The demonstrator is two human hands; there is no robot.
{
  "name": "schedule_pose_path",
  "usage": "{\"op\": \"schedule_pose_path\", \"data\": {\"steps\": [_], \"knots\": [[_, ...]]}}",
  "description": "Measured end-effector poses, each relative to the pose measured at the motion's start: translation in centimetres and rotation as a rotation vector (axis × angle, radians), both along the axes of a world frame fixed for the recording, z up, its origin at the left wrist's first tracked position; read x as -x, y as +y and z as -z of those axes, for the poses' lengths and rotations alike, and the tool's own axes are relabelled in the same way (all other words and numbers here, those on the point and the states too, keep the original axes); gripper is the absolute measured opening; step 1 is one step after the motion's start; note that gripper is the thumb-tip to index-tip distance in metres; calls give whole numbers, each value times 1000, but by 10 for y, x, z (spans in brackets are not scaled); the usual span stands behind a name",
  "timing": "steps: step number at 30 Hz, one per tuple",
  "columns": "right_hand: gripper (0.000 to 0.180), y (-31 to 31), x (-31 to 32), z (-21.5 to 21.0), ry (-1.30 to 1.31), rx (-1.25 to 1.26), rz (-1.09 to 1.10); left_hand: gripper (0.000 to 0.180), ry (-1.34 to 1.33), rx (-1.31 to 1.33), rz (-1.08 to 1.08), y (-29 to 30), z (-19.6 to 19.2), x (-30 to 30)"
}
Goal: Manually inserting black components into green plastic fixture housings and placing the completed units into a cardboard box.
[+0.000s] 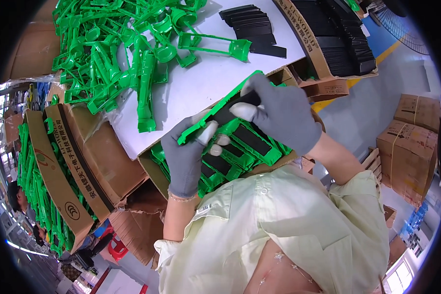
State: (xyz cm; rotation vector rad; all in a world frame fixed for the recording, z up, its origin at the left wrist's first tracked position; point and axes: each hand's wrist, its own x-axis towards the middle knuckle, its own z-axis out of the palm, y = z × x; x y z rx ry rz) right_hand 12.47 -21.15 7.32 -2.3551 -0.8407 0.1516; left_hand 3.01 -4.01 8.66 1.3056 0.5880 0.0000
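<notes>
In a grey glove with pale fingertips, my left hand (185,154) is closed on the near end of a long green plastic part (195,128), which is tilted up toward the far right. My right hand (286,113), gloved the same way, is closed with thumb and fingers on a flat black strip (223,115) lying along that part. Whether the strip is seated in the part cannot be told. Directly beneath both hands is an open cardboard box of green parts with black strips in them (252,139).
A big heap of loose green parts (144,63) covers the white tabletop (181,93) at the far left. Black strips (252,29) lie fanned at the back, beside a carton of stacked black strips (338,39). A carton (59,181) of green parts stands left; taped boxes (407,152) stand right.
</notes>
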Motion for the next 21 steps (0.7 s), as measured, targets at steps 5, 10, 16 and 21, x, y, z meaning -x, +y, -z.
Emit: {"op": "schedule_pose_path", "data": {"steps": [5,10,16,21], "knots": [[38,-13,-14,-12,-82,-369,147,28,0,42,-22,5,0,9],[26,-21,-14,4,878,-368,-3,27,12,89,8,3,5,13],[18,-18,7,16,439,-76,-59,25,188,-86,19,7,-4,31],[28,-27,-45,31,239,-293,86,16,213,-346,69,90,-38,65]]}}
